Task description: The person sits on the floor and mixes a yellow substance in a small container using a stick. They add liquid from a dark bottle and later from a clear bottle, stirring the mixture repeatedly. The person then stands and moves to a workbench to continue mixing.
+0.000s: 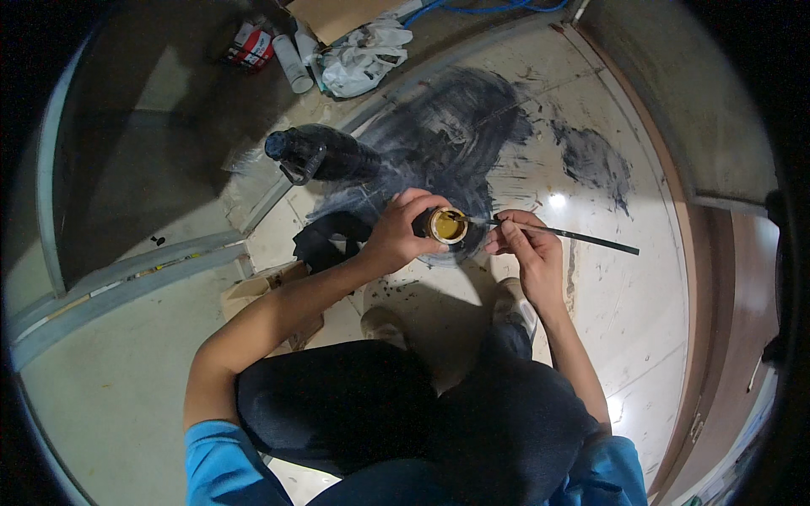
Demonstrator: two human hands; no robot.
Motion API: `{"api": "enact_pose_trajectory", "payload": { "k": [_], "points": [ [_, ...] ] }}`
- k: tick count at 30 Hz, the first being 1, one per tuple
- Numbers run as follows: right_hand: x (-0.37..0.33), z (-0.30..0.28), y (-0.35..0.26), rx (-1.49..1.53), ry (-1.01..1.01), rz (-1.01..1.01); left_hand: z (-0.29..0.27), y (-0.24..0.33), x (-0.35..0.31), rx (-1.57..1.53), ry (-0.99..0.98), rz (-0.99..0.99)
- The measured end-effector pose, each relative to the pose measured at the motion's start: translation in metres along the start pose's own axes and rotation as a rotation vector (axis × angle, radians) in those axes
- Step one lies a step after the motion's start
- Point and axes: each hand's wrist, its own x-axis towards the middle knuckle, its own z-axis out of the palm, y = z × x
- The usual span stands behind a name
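Observation:
My left hand [403, 229] is wrapped round the side of a small open jar [437, 239], which holds a yellow-brown liquid [452, 229]. Between the fingers and thumb of my right hand [531, 250] is a thin paintbrush [595, 240] with a long dark handle. It lies nearly level, its handle pointing right and its tip at the jar's mouth; how deep the tip reaches is hard to tell. Beyond my left hand, a large dark bottle [342, 154] with a loop handle stands on the floor. A crumpled black cloth [332, 240] lies beside my left forearm.
Black smears [439, 126] cover part of the pale tiled floor [616, 312]. A wooden box or stool [253, 287] is by my left forearm. At the back are a white plastic bag [363, 59], a white cylinder [292, 65], a red-and-white package [252, 48] and a blue cable [481, 8].

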Motion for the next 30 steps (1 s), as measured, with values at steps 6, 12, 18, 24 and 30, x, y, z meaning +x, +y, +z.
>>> {"api": "enact_pose_trajectory", "payload": {
  "k": [6,12,18,24,30],
  "points": [
    [0.045,-0.008,0.014,-0.112,-0.068,0.021,0.018,-0.031,0.026,-0.062,-0.015,-0.119],
    [0.084,-0.014,0.025,-0.151,-0.052,0.122,0.031,-0.059,0.048,0.010,0.025,-0.118],
    [0.089,-0.013,0.044,-0.104,-0.037,0.216,0.035,-0.073,0.048,-0.006,-0.055,-0.213],
    [0.096,-0.005,0.051,-0.024,-0.012,0.233,0.029,-0.076,0.026,-0.081,0.070,-0.266],
    [0.111,0.001,0.060,-0.051,-0.079,0.198,0.004,-0.091,-0.020,-0.265,0.098,-0.446]
  ]
}}
